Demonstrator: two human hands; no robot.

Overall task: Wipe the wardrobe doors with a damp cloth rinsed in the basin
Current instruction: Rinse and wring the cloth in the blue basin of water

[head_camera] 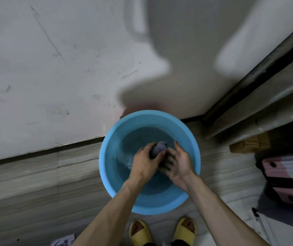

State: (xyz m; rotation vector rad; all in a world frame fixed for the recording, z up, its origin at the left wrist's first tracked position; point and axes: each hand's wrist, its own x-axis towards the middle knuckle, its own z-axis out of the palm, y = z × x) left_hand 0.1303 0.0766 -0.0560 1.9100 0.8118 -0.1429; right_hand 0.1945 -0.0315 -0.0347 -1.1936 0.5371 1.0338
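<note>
Both hands work over the basin (106, 157), which sits on the floor just ahead of the person's feet. The left hand (144, 163) is closed around a bunched grey cloth (160, 148), the fingers wrapped over its near side; the right hand (179, 163) lies half open against the other side, palm turned inward, fingers loose and touching the cloth's darker lower fold. The cloth sits between the two hands, above the water (135, 139) in the basin's far half.

The cloth looks soft and soaked, so it will likely be limp, heavier than when dry, and dripping. It is best taken as a wad in one fist, then twisted between both hands to wring it until only damp. Slip is a small risk; a drop would only land it back in the water.

Beyond the hands, close behind the basin, rises the pale wardrobe door (53, 68), marked with dark scuffs. To the right of the hands stand a cardboard box (248, 143) and pink files (287, 176), near enough to catch splashes. Yellow slippers (140, 231) are just below the basin rim, so stepping forward could tip the water. Nothing lies between the hands and the door
</note>
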